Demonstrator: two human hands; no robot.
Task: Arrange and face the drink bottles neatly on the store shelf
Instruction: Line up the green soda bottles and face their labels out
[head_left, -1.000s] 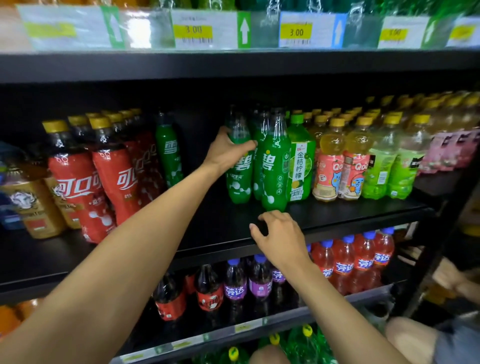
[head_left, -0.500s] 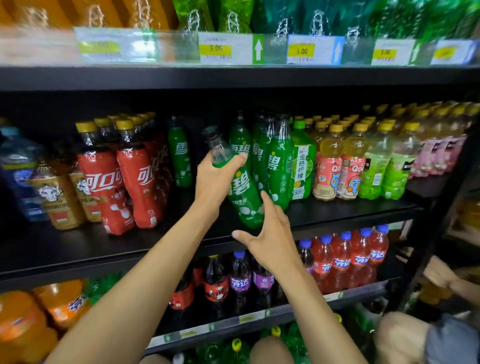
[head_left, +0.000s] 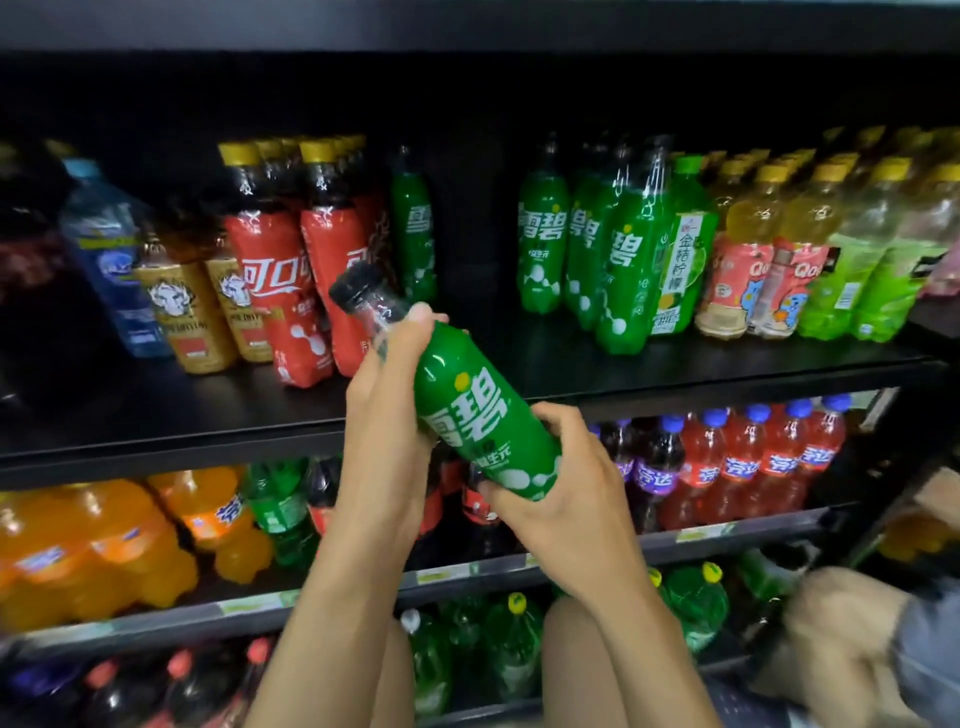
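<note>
A green soda bottle (head_left: 467, 410) with a black cap is off the shelf, tilted with its cap up and to the left. My left hand (head_left: 387, 395) grips its neck and upper body. My right hand (head_left: 561, 483) curls round its lower end. On the black middle shelf (head_left: 675, 364), more green bottles (head_left: 597, 249) stand in a group to the right. A single green bottle (head_left: 413, 228) stands further back beside the red cola bottles (head_left: 291, 275). A bare gap lies between these two groups.
Yellow-capped juice bottles (head_left: 779, 260) fill the shelf's right end; gold bottles (head_left: 187, 312) and a blue water bottle (head_left: 109, 249) stand at the left. The lower shelf holds orange bottles (head_left: 93, 540) and red and purple ones (head_left: 737, 457). Another person's knee (head_left: 852, 639) is at lower right.
The green bottle has come forward and down off the shelf. My right hand has taken hold of its lower end. The view has dropped lower.
</note>
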